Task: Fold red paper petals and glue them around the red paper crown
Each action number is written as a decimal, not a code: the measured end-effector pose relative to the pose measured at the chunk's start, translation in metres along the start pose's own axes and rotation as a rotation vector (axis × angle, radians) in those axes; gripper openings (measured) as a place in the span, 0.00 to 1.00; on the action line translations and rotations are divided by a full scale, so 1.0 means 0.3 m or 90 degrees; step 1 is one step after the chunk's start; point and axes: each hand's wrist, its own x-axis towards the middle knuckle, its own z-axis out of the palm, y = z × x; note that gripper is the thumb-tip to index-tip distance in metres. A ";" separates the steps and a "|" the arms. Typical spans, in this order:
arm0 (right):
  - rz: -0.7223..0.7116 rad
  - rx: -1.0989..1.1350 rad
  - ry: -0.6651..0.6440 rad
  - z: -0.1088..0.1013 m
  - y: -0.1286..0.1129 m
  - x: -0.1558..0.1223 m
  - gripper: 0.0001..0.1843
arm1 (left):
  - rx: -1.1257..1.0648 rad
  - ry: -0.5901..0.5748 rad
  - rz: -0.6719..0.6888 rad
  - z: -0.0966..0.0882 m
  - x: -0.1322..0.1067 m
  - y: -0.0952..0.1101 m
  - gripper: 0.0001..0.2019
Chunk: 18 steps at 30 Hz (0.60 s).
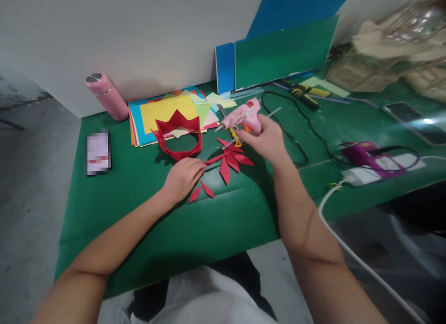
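Note:
My right hand (268, 138) is closed on the handle of a pink hot glue gun (240, 117), its nozzle aimed left and a clear glue stick poking out of the back. Below the nozzle, red pointed paper pieces (232, 161) fan out on the green table. A narrow red paper strip (215, 159) runs from them to my left hand (183, 178), whose curled fingers hold its near end; the fingertips are partly hidden. Just beyond that hand stands a red folded paper crown (179, 129). Two loose red paper diamonds (207, 189) lie to the hand's right. A yellow cutter (237, 137) lies partly under the gun.
Coloured paper sheets (167, 113) are stacked behind the crown. A pink bottle (108, 97) and a phone (98, 152) are at left. At right lie pliers (304, 95), a black cable (296, 110), a power strip (369, 174) and another phone (414, 122). Green board (285, 52) leans behind.

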 end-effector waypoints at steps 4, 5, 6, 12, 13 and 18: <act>-0.028 -0.010 -0.015 0.010 -0.003 -0.007 0.19 | 0.024 0.079 -0.020 -0.048 -0.031 0.012 0.06; -0.032 -0.012 -0.019 0.010 -0.007 -0.009 0.19 | 0.041 0.101 -0.005 -0.056 -0.039 0.009 0.05; -0.035 -0.013 -0.023 0.010 -0.013 -0.011 0.19 | 0.058 0.119 0.021 -0.064 -0.046 0.004 0.06; -0.094 -0.007 -0.050 0.003 -0.063 -0.029 0.18 | 0.046 0.173 0.073 -0.085 -0.060 -0.026 0.05; -0.103 -0.008 -0.059 0.001 -0.070 -0.032 0.17 | 0.043 0.180 0.066 -0.085 -0.060 -0.026 0.04; -0.126 -0.013 -0.109 0.000 -0.095 -0.043 0.13 | 0.072 0.259 0.133 -0.081 -0.062 -0.017 0.06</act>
